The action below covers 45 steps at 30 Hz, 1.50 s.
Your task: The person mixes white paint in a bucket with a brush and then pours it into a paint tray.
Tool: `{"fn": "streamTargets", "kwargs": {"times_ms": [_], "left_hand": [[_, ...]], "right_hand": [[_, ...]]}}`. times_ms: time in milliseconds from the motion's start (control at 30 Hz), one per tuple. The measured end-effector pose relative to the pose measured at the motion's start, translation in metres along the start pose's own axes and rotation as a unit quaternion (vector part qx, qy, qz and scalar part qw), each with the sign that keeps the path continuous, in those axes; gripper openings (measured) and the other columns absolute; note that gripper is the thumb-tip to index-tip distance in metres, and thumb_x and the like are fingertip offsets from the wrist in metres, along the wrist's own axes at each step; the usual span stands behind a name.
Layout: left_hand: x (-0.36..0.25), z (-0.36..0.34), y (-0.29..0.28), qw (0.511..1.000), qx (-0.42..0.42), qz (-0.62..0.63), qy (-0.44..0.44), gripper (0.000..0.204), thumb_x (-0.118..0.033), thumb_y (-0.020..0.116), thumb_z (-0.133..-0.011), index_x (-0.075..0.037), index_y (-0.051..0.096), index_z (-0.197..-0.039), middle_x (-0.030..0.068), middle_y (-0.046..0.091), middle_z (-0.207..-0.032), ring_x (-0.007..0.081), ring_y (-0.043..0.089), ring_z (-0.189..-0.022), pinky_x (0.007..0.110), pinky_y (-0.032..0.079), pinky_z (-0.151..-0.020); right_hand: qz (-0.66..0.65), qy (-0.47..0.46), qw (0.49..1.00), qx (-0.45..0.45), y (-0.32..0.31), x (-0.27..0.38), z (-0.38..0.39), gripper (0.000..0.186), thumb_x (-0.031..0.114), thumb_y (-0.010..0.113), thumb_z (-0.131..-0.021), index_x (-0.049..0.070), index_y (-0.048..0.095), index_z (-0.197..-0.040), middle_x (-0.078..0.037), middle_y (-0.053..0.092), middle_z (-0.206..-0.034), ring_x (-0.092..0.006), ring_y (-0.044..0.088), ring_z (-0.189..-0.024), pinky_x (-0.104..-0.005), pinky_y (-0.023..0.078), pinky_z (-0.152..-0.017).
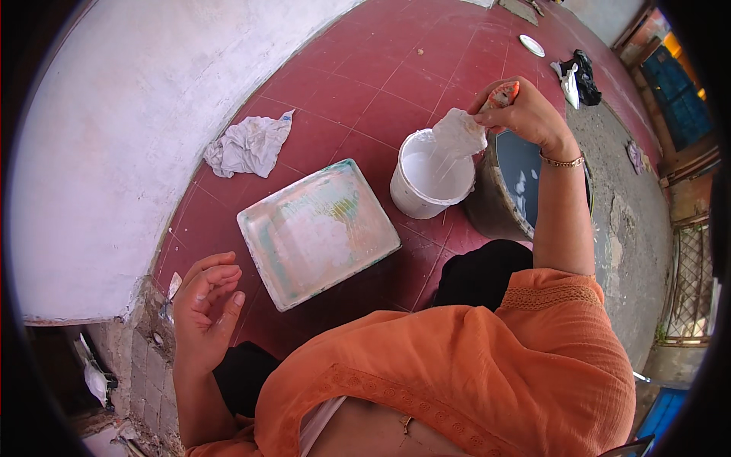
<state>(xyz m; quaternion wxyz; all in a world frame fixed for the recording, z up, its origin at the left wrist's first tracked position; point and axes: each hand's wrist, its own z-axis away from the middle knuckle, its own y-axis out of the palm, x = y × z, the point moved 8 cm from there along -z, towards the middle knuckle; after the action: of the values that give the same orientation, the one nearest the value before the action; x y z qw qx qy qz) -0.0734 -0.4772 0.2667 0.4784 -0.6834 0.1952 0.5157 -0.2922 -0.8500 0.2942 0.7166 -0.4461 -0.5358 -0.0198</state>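
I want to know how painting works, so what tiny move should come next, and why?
Perhaps the right hand should gently wipe the paintbrush on the rim of the white bucket: it looks thickly coated and seems to be dripping white into the bucket, with red floor tiles nearby.

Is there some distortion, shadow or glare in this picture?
Head view: the base of the white wall looks curved, likely fisheye distortion, and the corners are black; head view: dark shadow beside the near edge of the tray; head view: pale patches on the liquid in the dark bucket, perhaps glare.
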Motion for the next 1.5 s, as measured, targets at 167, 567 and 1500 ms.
{"fn": "streamTargets", "kwargs": {"times_ms": [167,567,1500], "left_hand": [[0.002,-0.002,0.001,1.000,0.001,0.010,-0.003,0.026,0.005,0.057,-0.079,0.000,0.057,-0.104,0.0123,0.049,-0.121,0.0164,0.056,-0.104,0.029,0.047,-0.088],[0.002,-0.005,0.001,1.000,0.005,0.006,-0.005,0.026,0.005,0.058,-0.079,0.001,0.057,-0.105,0.0125,0.048,-0.122,0.0166,0.056,-0.104,0.029,0.047,-0.089],[0.004,0.005,-0.017,0.999,-0.032,-0.023,-0.008,0.027,0.006,0.059,-0.078,0.000,0.057,-0.105,0.0127,0.049,-0.120,0.0171,0.055,-0.105,0.030,0.047,-0.090]], "right_hand": [[0.014,0.013,1.000,-0.021,-0.001,0.006,0.003,0.019,0.002,0.062,-0.065,-0.001,0.068,-0.082,-0.007,0.065,-0.074,-0.0142,0.062,-0.069,-0.0262,0.052,-0.063],[0.169,0.104,0.966,0.164,0.095,-0.083,-0.053,0.022,0.007,0.065,-0.063,0.001,0.069,-0.084,-0.010,0.062,-0.062,-0.0167,0.060,-0.050,-0.0286,0.049,-0.049],[0.323,0.136,0.936,0.037,0.161,-0.221,-0.096,0.023,0.025,0.059,-0.079,0.002,0.065,-0.077,-0.016,0.065,-0.085,-0.0267,0.064,-0.077,-0.0368,0.051,-0.072]]}}
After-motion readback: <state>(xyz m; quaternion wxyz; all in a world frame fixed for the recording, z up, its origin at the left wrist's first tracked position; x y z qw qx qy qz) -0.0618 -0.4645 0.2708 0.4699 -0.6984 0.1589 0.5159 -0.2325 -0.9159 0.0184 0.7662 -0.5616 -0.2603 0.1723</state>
